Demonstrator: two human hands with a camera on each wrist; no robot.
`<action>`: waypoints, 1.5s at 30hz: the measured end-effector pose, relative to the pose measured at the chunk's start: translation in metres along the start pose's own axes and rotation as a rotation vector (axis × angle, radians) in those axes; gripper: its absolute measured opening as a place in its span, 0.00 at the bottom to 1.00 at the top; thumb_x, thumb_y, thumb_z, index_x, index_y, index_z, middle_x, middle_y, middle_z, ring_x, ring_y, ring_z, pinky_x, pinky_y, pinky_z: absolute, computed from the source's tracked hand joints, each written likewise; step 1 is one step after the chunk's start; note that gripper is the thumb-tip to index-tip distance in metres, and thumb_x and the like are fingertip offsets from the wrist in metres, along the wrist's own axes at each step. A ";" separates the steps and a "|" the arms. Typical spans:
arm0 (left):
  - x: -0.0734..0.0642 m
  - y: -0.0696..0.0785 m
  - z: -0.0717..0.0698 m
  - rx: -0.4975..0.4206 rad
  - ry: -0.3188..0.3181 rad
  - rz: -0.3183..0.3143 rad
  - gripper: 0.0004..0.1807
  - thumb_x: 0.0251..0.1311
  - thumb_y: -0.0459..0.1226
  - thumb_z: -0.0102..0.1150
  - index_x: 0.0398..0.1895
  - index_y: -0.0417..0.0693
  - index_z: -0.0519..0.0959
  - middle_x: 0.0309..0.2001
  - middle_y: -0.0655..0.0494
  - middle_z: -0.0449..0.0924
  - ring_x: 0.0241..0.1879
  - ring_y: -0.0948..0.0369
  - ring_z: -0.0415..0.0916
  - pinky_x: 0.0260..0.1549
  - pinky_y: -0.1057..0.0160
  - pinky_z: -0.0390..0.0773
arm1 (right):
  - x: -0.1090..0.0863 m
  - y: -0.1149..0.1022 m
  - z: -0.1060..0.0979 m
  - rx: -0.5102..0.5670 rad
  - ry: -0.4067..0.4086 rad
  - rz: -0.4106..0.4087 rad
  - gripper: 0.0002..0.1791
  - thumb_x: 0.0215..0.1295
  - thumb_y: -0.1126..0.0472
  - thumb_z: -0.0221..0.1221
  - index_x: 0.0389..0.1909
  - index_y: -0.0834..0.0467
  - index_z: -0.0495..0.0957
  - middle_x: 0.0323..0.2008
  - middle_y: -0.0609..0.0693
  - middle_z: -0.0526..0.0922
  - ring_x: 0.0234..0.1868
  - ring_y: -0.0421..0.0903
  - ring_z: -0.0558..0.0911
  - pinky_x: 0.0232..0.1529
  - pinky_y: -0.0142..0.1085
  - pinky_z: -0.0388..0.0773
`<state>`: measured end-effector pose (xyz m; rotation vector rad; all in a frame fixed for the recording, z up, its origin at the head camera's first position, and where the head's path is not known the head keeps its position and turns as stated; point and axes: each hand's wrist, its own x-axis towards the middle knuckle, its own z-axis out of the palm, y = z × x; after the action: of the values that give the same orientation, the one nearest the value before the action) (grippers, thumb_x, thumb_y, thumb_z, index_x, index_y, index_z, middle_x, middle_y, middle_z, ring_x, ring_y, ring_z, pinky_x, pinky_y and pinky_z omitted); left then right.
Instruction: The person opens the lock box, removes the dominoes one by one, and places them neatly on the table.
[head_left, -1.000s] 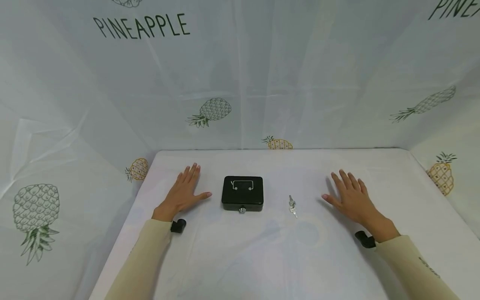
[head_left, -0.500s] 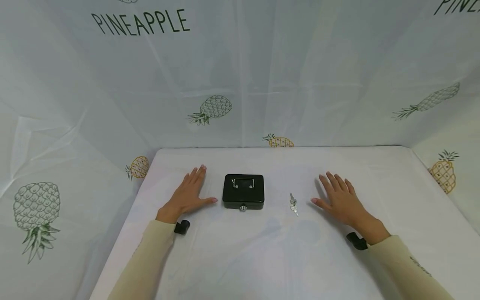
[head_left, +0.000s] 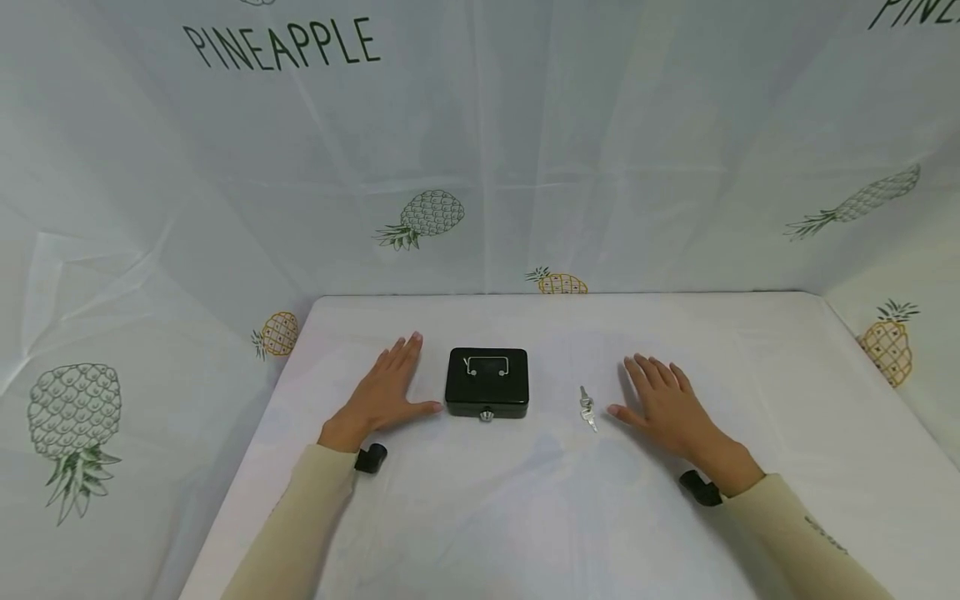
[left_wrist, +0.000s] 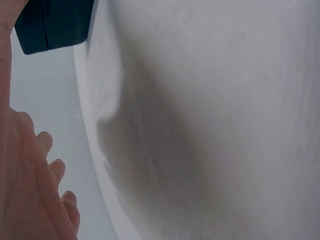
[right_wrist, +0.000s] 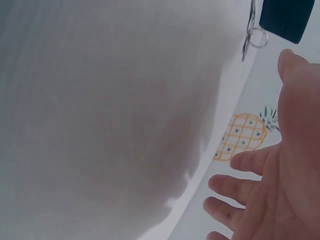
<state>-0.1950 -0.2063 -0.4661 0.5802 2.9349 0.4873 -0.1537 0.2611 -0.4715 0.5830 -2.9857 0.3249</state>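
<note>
A black cash box (head_left: 487,385), its lid closed, sits on the white table with a wire handle on top and a round lock at the front. Just left of it is my left hand (head_left: 381,395), fingers extended and thumb tip close to the box's side; whether it touches cannot be told. Two small keys on a ring (head_left: 587,408) lie to the right of the box. My right hand (head_left: 670,410) hovers over the table right of the keys, palm down and holding nothing. The right wrist view shows the key ring (right_wrist: 258,38) near the box (right_wrist: 287,19).
The white table (head_left: 525,517) meets a pale curtain (head_left: 600,167) printed with pineapples at the back. More of this fabric hangs at the left and right sides. A small black wrist camera (head_left: 371,458) sits on the left wrist, another camera (head_left: 701,488) on the right.
Both hands have moved inward, the left toward the box and the right toward the keys. Box and keys stay where they were on the table; the head view has shifted slightly.
</note>
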 end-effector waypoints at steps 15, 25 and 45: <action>0.002 0.009 0.007 -0.044 0.001 0.040 0.66 0.60 0.64 0.68 0.87 0.43 0.41 0.86 0.46 0.43 0.85 0.46 0.42 0.85 0.46 0.44 | 0.002 -0.020 0.004 -0.035 0.079 -0.066 0.37 0.68 0.47 0.70 0.64 0.72 0.76 0.61 0.67 0.78 0.61 0.68 0.77 0.64 0.65 0.75; 0.003 0.015 0.010 -0.155 0.001 0.052 0.65 0.59 0.60 0.72 0.88 0.48 0.42 0.86 0.47 0.46 0.84 0.46 0.46 0.82 0.42 0.54 | 0.006 -0.029 0.009 -0.010 0.125 -0.083 0.33 0.64 0.49 0.73 0.58 0.71 0.80 0.53 0.64 0.81 0.54 0.66 0.81 0.56 0.63 0.81; 0.007 0.024 0.020 -0.513 -0.006 0.096 0.63 0.58 0.44 0.80 0.88 0.47 0.44 0.85 0.43 0.45 0.82 0.42 0.50 0.81 0.39 0.57 | 0.009 -0.051 0.011 0.106 0.122 0.058 0.21 0.61 0.55 0.77 0.45 0.67 0.85 0.40 0.57 0.82 0.39 0.54 0.84 0.33 0.46 0.86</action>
<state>-0.1901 -0.1766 -0.4773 0.6427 2.6178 1.1908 -0.1437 0.2095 -0.4712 0.4675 -2.8856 0.5067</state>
